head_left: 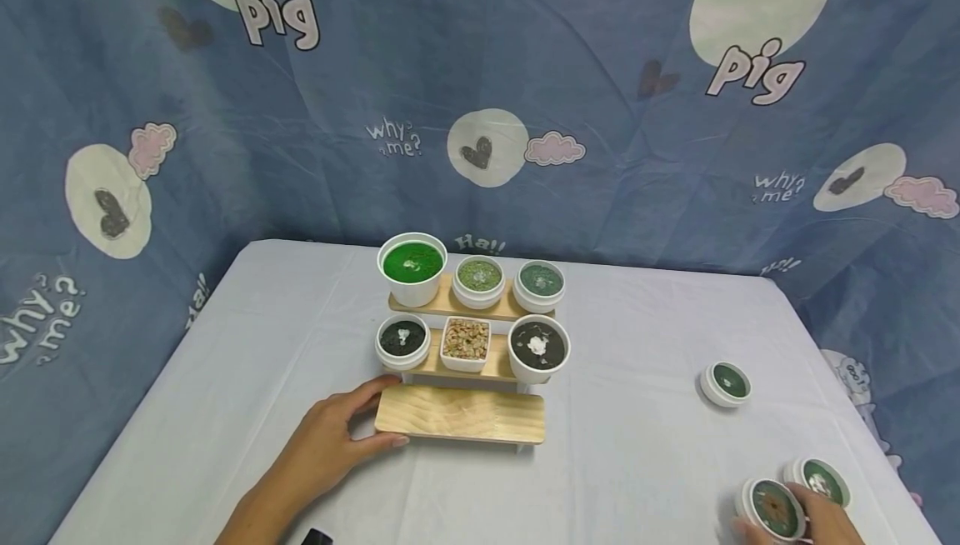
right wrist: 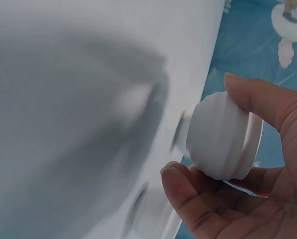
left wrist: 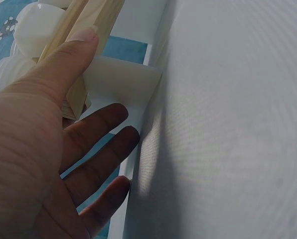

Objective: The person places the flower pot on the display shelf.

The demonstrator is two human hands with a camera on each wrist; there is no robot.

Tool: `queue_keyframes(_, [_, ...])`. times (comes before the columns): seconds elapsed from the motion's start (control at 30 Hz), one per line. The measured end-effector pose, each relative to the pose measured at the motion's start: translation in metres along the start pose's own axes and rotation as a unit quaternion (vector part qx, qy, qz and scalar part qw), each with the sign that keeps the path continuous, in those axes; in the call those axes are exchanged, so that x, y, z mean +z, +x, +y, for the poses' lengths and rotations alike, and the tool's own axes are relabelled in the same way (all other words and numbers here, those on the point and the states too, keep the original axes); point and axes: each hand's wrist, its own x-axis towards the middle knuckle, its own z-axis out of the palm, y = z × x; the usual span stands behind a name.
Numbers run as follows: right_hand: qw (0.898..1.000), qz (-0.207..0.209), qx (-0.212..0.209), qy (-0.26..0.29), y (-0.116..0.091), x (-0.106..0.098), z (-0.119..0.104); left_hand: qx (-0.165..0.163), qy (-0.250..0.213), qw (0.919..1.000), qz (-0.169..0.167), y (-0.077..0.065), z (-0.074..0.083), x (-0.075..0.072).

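My left hand (head_left: 318, 445) pinches the left end of the bare lowest board of a three-step wooden stand (head_left: 461, 413), thumb on the front edge, the other fingers spread below in the left wrist view. At the lower right, my right hand (head_left: 825, 520) grips a small white bowl (head_left: 776, 510) with dark green filling and a brown patch on top. In the right wrist view the ribbed side of this bowl (right wrist: 221, 137) shows between thumb and fingers, raised over the white cloth. Another green-filled bowl (head_left: 825, 480) is just behind that hand.
On the top step are a tall green-filled cup (head_left: 412, 266) and two small bowls. The middle step carries a dark-filled bowl (head_left: 402, 338), a square dish of chopped bits (head_left: 466, 339) and a dark-filled cup (head_left: 537, 347). A small bowl (head_left: 726, 384) sits at right. Blue printed cloth (head_left: 480, 45) hangs behind.
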Motion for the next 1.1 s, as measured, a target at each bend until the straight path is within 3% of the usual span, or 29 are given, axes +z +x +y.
queue_keyframes(0.07, [0.999,0.043,-0.029,0.005,-0.006,0.004,-0.009,0.000,-0.001,1.0000,-0.001,0.000,0.000,0.000])
queue_keyframes(0.13, [0.998,0.042,-0.042,0.007,-0.010,0.005,-0.019,0.001,0.000,1.0000,-0.001,0.000,0.000,0.000])
queue_keyframes(0.27, [0.998,-0.053,-0.027,0.008,-0.010,0.001,-0.041,0.000,0.005,1.0000,-0.001,0.000,-0.001,0.000])
queue_keyframes(0.37, [0.997,-0.062,-0.045,0.006,-0.013,0.002,-0.061,0.000,0.006,1.0000,0.000,0.000,-0.001,0.000])
queue_keyframes(0.47, [0.996,-0.043,-0.073,0.001,-0.021,0.006,-0.081,0.002,0.003,1.0000,0.000,0.000,-0.001,0.000])
queue_keyframes(0.57, [0.992,0.009,-0.126,0.007,-0.027,0.011,-0.098,0.004,0.002,1.0000,-0.001,0.000,-0.001,0.000])
queue_keyframes(0.7, [0.974,0.081,-0.212,0.008,-0.033,0.019,-0.116,0.001,0.005,1.0000,0.000,0.000,0.000,0.001])
queue_keyframes(0.73, [0.971,0.081,-0.223,0.007,-0.034,0.020,-0.120,0.001,0.004,1.0000,0.000,0.000,0.000,0.001])
queue_keyframes(0.93, [0.974,-0.005,-0.226,0.013,-0.042,0.017,-0.153,0.003,0.005,1.0000,0.000,0.001,0.000,0.000])
queue_keyframes(1.1, [0.955,-0.003,-0.289,0.063,-0.048,0.019,-0.182,0.004,0.007,1.0000,0.002,0.000,0.001,0.000])
